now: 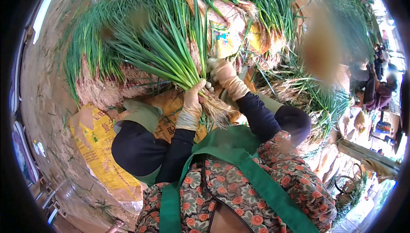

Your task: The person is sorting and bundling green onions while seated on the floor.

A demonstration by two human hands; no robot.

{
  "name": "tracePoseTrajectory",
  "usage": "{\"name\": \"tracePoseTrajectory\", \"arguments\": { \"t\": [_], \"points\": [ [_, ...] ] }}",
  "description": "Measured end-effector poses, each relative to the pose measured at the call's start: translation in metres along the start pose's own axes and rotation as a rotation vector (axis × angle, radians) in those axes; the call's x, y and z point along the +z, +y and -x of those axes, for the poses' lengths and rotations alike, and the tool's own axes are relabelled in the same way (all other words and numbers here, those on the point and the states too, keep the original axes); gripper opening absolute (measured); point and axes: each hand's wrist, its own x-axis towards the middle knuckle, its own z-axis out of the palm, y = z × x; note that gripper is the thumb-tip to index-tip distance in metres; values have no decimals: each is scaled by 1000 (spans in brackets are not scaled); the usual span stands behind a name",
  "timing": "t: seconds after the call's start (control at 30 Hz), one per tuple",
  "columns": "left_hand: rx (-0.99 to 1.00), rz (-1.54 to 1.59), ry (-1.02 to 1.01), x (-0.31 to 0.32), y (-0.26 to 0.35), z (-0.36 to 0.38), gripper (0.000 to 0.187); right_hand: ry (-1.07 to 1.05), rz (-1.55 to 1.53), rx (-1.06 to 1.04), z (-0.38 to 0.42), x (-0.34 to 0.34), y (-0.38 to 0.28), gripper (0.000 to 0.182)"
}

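Observation:
My left hand (194,98), in a pale glove, is closed around a bunch of green onions (179,64) near its root end. The leaves fan out to the upper left, and the pale roots (218,108) hang to the lower right. Just right of the bunch is my right hand (223,72), also gloved, with its fingers curled by the stems. What its fingers hold, if anything, is too small to make out.
More green onions (87,49) lie at the left, and others (273,23) at the upper right. A yellow printed sack (102,147) is spread at the lower left. Loose plants (294,87) lie to the right. People (380,83) are at the far right.

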Motion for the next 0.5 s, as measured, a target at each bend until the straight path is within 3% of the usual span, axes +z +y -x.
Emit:
{"name": "tracePoseTrajectory", "arguments": {
  "t": [0.03, 0.1, 0.13, 0.17, 0.23, 0.27, 0.3, 0.33, 0.37, 0.4, 0.43, 0.47, 0.5],
  "points": [
    [-6, 84, -73, 2, 2, 2, 17, 44, -274, 143, -10, -6, 9, 34],
    [-59, 83, -97, -4, -1, -1, 17, -151, -538, 209, -13, -16, 10, 35],
    [-110, 67, -52, -8, -5, 0, 17, -207, -560, 241, -13, -14, 14, 39],
    [-162, 53, -8, -8, -8, 1, 17, -197, -368, 234, -7, -8, -5, 38],
    [-143, -134, 53, -11, -9, 1, 15, -2, -28, -174, -7, 11, 0, 29],
    [-124, -143, 89, -11, -7, 0, 15, -20, 134, 4, 0, 10, -2, 28],
    [-104, -151, 127, -12, -5, -2, 15, -130, -133, 141, 8, 13, -7, 30],
    [-67, -185, 158, -12, -3, -3, 15, -122, -202, 160, 6, 15, -1, 31],
    [-80, -14, 34, -8, -2, 0, 15, -114, -269, 182, 2, 18, 15, 31],
    [-94, 159, -90, 0, 0, 5, 15, 83, 97, -19, -12, 25, 54, 28],
    [-113, 329, -216, 9, 3, 11, 16, 137, 420, -35, -2, 19, 51, 30],
    [-130, 340, -369, 17, 18, 18, 19, -119, 814, -335, -9, 15, 75, 28],
    [-80, 321, -306, 15, 16, 17, 20, -396, 1202, -644, -19, 8, 98, 26]
  ]
}}
